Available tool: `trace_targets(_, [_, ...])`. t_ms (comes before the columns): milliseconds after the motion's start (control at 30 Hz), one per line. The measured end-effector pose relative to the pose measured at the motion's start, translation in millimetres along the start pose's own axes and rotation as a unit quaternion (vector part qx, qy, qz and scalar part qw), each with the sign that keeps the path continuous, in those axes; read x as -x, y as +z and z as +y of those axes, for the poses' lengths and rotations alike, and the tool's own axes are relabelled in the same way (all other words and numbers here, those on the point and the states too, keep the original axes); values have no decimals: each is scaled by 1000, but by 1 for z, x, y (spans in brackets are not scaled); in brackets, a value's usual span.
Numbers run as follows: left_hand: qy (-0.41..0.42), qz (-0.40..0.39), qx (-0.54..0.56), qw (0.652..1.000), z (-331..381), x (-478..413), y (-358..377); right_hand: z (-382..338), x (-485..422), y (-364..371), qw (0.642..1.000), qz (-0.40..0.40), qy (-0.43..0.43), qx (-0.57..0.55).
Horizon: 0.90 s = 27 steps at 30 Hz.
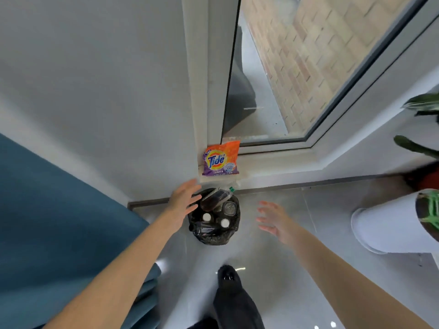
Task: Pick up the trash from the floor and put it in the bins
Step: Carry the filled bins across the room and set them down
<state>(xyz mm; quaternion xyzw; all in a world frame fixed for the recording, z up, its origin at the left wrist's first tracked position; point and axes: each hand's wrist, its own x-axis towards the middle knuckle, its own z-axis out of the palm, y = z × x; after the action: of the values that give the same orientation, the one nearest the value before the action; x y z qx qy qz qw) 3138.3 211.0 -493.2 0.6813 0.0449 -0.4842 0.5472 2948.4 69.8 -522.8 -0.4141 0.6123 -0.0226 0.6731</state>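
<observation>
Head view: a small round bin (213, 236) lined with a crinkled black plastic bag stands on the floor (297, 245) in the corner by the wall.
Trash: plastic bottles fill the bin; a clear bottle (213, 198) of dark liquid with a green cap lies tilted across the top, and two white caps face up below it.
Left hand (184, 198): released, fingers straight and spread, holding nothing; it is over the bin's left rim, just beside the tilted bottle, and I cannot tell whether it touches.
Right hand (273, 219): released, fingers spread, holding nothing; it is to the right of the bin, apart from it.
Floor: glossy grey tiles, dark skirting along the wall.
Sill: a soft orange and purple detergent bag (221, 159) stands upright on the pale ledge behind the bin.
Surroundings: a white cylindrical planter (389, 224) at right, blue fabric (47, 222) at left, a shiny black shoe (228, 276) below.
</observation>
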Motion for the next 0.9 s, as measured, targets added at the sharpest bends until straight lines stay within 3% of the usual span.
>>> trace_targets(233, [48, -116, -46, 991, 43, 137, 60, -10, 150, -66, 993, 63, -64, -72])
trace_targets(500, [78, -275, -194, 938, 19, 253, 155, 43, 302, -174, 967, 173, -129, -138])
trace_targets(600, [82, -323, -234, 913, -8, 300, 199, 86, 353, -216, 945, 236, -131, -183])
trace_targets(800, [81, -454, -315, 830, -91, 402, 270, 207, 459, -277, 883, 355, -114, -284])
trace_targets(900, [68, -527, -344, 774, -147, 468, 291, 287, 517, -297, 836, 420, -102, -340])
